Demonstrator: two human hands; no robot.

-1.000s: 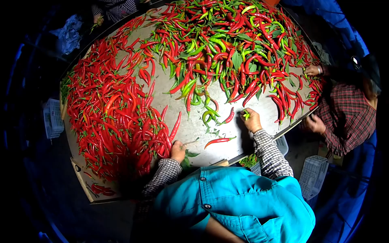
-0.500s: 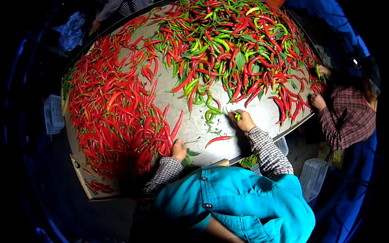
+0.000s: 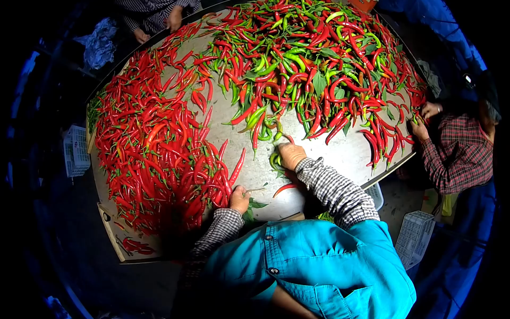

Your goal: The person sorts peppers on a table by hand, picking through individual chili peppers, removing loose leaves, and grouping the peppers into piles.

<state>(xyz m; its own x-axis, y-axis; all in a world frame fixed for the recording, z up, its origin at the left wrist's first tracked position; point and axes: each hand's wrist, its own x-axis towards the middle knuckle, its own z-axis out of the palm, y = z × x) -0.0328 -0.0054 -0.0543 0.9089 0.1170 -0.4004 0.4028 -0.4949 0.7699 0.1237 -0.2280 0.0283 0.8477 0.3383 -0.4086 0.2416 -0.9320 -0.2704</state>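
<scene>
My left hand (image 3: pixel 240 199) is closed around a thin stem at the near edge of the table, beside the big pile of red chillies (image 3: pixel 154 143) and some green leaves (image 3: pixel 256 205). My right hand (image 3: pixel 291 156) reaches over the table's middle, fingers curled down beside green chillies (image 3: pixel 275 161) under the mixed red and green heap (image 3: pixel 297 64). What its fingers hold, if anything, is hidden. One red chilli (image 3: pixel 284 189) lies just below my right wrist, partly covered by the sleeve.
A co-worker in a plaid shirt (image 3: pixel 467 149) has both hands at the table's right edge. Another person's hands (image 3: pixel 173 19) show at the top left. White crates (image 3: pixel 414 238) stand right and left. The table (image 3: pixel 114 234) has a raised wooden rim.
My right hand has moved left to the green chillies; the small green and red pieces it held no longer show. My left hand has barely moved. The person at top left now shows both hands.
</scene>
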